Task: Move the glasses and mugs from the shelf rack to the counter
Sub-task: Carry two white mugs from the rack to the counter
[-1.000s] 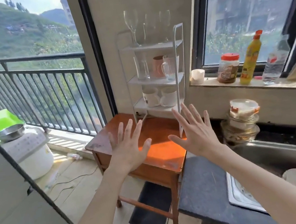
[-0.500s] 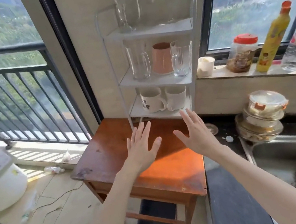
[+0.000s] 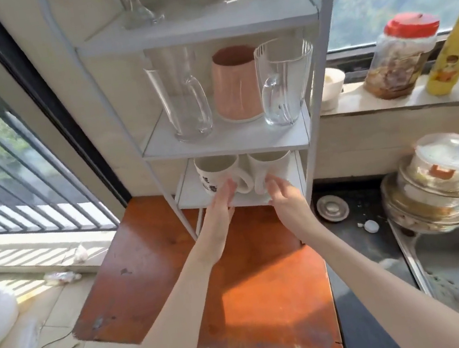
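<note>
On the lowest tier of the white metal shelf rack (image 3: 226, 141), two white ceramic mugs stand side by side with their handles turned toward each other: the left mug with dark lettering (image 3: 215, 174) near the tier's left edge and the plain white mug (image 3: 270, 164) toward its right. Both hands reach in at the tier's front edge. The left hand (image 3: 222, 202) lays its straight fingers against the lettered mug beside its handle, and the right hand (image 3: 282, 195) has its fingers loosely bent at the plain mug's handle; I cannot tell whether either one has closed a grip yet. On the middle tier stand a tall clear glass mug with a handle (image 3: 183, 97) at the left, a pink cup with a white base (image 3: 235, 82) in the centre, and a ribbed clear glass mug (image 3: 282, 81) at the right edge. The top tier carries clear stemmed glasses (image 3: 139, 10), their bowls cut off from view. The rack stands on the far edge of a reddish-brown wooden table (image 3: 240, 286). Right of the table runs the dark counter (image 3: 362, 243) with a steel sink (image 3: 452, 261) and a stack of lidded containers (image 3: 439, 179). On the window ledge beyond sit a small white cup (image 3: 332, 88), a red-lidded plastic jar (image 3: 402, 56) and a yellow bottle (image 3: 455, 47).
</note>
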Demonstrator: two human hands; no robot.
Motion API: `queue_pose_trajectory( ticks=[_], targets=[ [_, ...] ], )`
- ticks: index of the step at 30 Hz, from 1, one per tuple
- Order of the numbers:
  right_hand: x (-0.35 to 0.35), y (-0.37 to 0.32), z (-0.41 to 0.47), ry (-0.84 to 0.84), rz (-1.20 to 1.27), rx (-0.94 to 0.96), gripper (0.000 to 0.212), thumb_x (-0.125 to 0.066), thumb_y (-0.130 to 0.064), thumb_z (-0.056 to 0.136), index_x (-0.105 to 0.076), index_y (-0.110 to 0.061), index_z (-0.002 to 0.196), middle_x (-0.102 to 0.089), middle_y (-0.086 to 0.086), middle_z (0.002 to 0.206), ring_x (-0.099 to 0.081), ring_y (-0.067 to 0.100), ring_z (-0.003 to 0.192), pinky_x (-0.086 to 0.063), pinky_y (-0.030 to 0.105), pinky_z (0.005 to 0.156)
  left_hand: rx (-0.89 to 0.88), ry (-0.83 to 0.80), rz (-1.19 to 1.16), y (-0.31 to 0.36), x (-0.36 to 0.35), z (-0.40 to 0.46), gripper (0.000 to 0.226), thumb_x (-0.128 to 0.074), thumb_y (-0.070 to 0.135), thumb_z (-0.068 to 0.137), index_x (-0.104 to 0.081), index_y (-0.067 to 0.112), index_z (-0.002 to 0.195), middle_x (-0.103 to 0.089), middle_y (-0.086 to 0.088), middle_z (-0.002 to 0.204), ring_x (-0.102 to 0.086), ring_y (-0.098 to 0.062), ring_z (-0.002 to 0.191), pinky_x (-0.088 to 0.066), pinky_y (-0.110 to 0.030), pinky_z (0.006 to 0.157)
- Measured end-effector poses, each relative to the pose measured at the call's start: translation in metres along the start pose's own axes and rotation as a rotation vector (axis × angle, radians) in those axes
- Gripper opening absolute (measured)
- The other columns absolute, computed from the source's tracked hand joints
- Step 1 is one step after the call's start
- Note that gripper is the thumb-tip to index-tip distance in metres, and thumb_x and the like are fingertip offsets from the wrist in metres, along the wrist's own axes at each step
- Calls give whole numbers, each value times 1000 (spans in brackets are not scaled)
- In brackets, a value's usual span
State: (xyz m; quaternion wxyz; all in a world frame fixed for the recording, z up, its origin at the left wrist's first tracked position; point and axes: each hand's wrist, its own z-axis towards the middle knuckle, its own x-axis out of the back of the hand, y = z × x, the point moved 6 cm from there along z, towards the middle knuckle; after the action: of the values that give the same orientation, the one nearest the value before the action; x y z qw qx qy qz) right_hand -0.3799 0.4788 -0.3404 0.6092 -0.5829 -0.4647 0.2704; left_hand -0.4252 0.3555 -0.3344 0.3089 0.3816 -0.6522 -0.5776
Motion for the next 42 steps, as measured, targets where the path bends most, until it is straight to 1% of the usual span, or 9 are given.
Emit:
queue_pose_trajectory(
  ticks=[3, 6, 11, 15, 18, 22, 27, 31, 42],
  targets=[
    [-2, 9, 18, -14, 71, -46, 36, -36, -25, 98, -51, -13, 130, -59, 4, 115, -59, 13, 94, -46, 45, 98, 13, 19, -73, 3, -4, 22, 46, -27, 58, 90, -57, 32, 115, -56, 13, 125, -40, -5, 128, -17, -34, 110],
    [-1, 14, 29, -13, 148, -82, 32, -36, -19, 97, -59, -14, 119, -63, 8, 111, -61, 18, 96, -52, 41, 90, 24, 23, -156, -4, -2, 36, 48, -20, 48, 97, -65, 31, 101, -66, 13, 110, -48, -7, 122, -14, -37, 108],
    [-2, 17, 35, 9, 194, -94, 24, -40, -23, 96, -62, -18, 103, -64, 10, 105, -59, 22, 100, -54, 38, 87, 88, 61, -253, -12, 2, 48, 49, -20, 43, 98, -62, 17, 105, -65, 0, 107, -56, -12, 105, -25, -28, 99],
    [-6, 18, 36, 11, 225, -148, 31, -42, -32, 96, -56, -14, 117, -60, 7, 112, -58, 18, 97, -52, 35, 89, 121, 79, -276, -15, 9, 49, 46, -23, 41, 98, -62, 16, 97, -66, 0, 100, -59, -11, 97, -37, -19, 79],
    [-8, 18, 35, 21, 247, -168, 34, -44, -35, 95, -55, -11, 116, -59, -2, 101, -55, 8, 85, -51, 35, 90, 169, 156, -299, -22, 22, 44, 44, -32, 39, 98, -58, 7, 112, -64, -6, 104, -59, -16, 96, -42, -22, 86],
    [-7, 22, 37, 30, 228, -192, 27, -40, -31, 97, -55, -8, 96, -53, 0, 83, -55, 9, 74, -50, 40, 92, 163, 187, -135, -22, 36, 37, 36, -43, 32, 96, -57, 4, 112, -58, -12, 108, -59, -21, 92, -39, -36, 102],
    [-13, 17, 26, 41, 246, -163, 25, -32, -24, 99, -49, -13, 85, -43, 1, 70, -46, 12, 66, -47, 28, 69, 80, 249, 88, -19, 51, 16, 39, -35, 32, 99, -48, 17, 64, -53, 1, 67, -56, -19, 79, -42, -38, 94],
    [-16, 13, 3, 38, 256, -146, 31, -28, -28, 100, -43, -17, 75, -35, -3, 60, -34, 12, 56, -33, 25, 55, 5, 250, 91, -23, 56, -7, 39, -33, 29, 99, -43, 16, 64, -43, 1, 63, -44, -16, 69, -39, -31, 74],
    [7, 45, -176, 221, 199, -104, 35, -35, -26, 98, -36, -16, 65, -30, -2, 56, -29, 12, 51, -26, 31, 53, -45, 47, 206, -43, 42, -138, 39, -33, 29, 99, -43, 16, 64, -39, 1, 60, -38, -12, 60, -36, -25, 64]
  ],
)
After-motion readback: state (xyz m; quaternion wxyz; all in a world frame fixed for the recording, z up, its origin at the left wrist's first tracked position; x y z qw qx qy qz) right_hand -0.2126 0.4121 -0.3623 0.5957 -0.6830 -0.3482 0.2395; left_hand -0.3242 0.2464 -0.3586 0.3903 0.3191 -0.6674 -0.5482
